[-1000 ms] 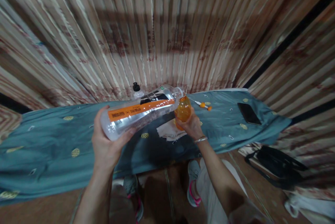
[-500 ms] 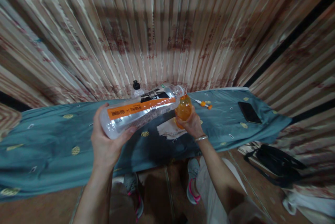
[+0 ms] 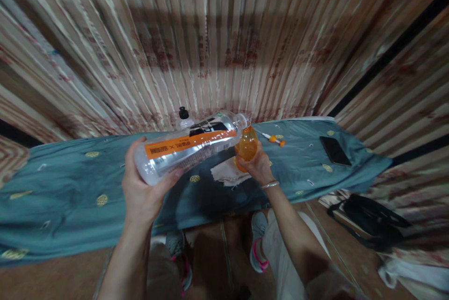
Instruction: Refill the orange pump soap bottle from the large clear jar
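Observation:
My left hand is wrapped round the base of a large clear plastic bottle with an orange and black label. The bottle is tilted nearly flat, its neck pointing right. Its mouth lies at the top of a small translucent orange bottle, which my right hand grips from the right side. Whether liquid is flowing between them I cannot tell. Below the orange bottle a folded whitish cloth rests on the blue-green tablecloth.
Behind the large bottle stands a bottle with a black pump top. To the right lie an orange-and-white dropper-like tool and a black phone. A black bag is on the floor at right. Striped curtains hang behind the table.
Almost nothing differs. Both hands and both bottles keep their places, with only a very slight shift of the view.

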`<control>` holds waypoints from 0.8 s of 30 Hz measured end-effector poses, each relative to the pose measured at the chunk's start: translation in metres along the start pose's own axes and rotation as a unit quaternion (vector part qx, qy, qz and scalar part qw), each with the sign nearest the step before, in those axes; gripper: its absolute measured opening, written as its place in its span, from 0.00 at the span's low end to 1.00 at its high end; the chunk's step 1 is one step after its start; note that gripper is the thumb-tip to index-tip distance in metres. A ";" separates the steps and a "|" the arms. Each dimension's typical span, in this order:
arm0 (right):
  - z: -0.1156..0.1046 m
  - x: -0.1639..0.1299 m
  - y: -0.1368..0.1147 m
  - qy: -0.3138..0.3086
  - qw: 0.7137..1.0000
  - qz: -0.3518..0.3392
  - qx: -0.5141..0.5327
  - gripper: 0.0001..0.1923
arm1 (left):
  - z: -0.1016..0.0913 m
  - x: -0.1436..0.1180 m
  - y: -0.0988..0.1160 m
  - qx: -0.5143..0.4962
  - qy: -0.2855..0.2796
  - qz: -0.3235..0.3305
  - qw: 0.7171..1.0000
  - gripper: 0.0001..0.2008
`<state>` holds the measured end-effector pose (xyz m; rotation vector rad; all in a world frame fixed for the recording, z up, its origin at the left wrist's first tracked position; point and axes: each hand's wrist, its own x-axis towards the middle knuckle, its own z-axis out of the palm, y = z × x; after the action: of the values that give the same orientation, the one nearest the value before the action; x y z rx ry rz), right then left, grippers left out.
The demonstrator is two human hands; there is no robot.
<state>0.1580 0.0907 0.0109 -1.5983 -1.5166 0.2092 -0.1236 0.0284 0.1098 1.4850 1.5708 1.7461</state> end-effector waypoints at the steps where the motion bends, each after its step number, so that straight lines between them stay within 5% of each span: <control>1: 0.000 0.000 0.000 -0.001 1.000 0.001 0.000 0.35 | 0.000 0.000 0.001 0.001 0.001 0.000 1.000 0.48; 24: -0.002 0.000 -0.002 0.000 1.000 0.018 0.010 0.37 | 0.002 -0.002 0.004 -0.003 -0.010 0.017 1.000 0.46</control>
<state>0.1579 0.0894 0.0132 -1.6100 -1.4816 0.2442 -0.1201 0.0266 0.1121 1.5297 1.5375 1.7467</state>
